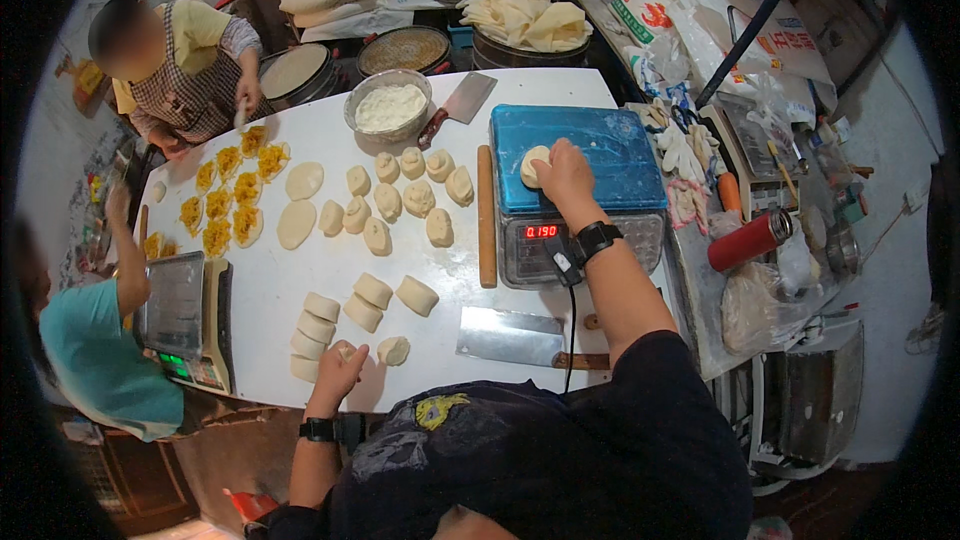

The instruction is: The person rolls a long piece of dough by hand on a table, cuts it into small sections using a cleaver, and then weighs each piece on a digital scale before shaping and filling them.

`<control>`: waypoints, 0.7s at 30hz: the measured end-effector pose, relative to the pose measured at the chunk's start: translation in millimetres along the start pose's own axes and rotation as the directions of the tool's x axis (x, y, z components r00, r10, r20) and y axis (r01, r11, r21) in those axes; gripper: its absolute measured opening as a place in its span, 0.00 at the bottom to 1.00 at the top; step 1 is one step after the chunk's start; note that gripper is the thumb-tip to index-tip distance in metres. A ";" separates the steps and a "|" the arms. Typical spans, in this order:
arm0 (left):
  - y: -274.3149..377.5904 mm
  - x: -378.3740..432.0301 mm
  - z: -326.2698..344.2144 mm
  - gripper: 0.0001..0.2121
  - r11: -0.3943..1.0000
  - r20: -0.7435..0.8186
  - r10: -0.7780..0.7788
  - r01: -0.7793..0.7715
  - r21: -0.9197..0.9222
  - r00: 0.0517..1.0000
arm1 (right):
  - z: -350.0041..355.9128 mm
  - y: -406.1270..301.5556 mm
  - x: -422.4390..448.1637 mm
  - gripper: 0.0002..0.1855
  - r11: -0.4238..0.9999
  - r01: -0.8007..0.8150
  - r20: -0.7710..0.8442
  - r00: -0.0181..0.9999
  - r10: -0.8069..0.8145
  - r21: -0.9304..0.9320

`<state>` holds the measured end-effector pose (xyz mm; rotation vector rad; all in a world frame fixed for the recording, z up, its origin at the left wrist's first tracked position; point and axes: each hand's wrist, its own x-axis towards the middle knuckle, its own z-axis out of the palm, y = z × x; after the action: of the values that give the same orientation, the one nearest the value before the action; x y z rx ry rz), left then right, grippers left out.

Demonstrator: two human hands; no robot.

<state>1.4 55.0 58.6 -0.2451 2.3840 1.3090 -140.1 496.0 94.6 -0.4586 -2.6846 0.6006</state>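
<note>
On the blue tray of a digital scale (581, 157) lies a round dough piece (535, 166); my right hand (568, 176) has its fingers on the piece's right side. The red display is lit. Near the table's front edge, my left hand (341, 371) is closed around a small bit of dough (346, 351), mostly hidden by the fingers. Cut dough blocks (313, 326) lie in a row beside it, with a torn dough lump (393, 350) to its right. Several dough lumps (388, 202) sit farther back, left of a wooden rolling pin (487, 217).
A cleaver (510, 335) lies near my body; another cleaver (469, 97) is beside a bowl of flour (390, 107). Filled dough rounds (247, 187) lie at left. Two co-workers stand there near a second scale (176, 304). A cable (573, 330) crosses the table. A red flask (750, 240) lies right.
</note>
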 end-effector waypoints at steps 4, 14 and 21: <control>-33.7 -2.1 0.2 0.14 0.998 0.095 -0.046 0.051 -0.048 0.994 | -15.0 8.5 0.1 0.18 0.981 -0.138 -0.014 0.990 0.141 0.136; -120.2 13.7 8.4 0.11 0.945 0.294 0.279 -0.316 0.088 0.914 | -14.8 51.4 -26.7 0.17 0.939 -0.103 -0.007 0.994 0.111 0.328; -122.0 16.2 9.6 0.08 0.967 0.235 0.239 -0.253 0.030 0.942 | -9.8 53.6 -23.7 0.14 0.963 -0.042 -0.111 0.991 0.075 0.268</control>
<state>31.0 -2.7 -46.5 0.2200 2.3034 1.2905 -102.8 536.3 72.1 -0.4841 -2.4373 0.9050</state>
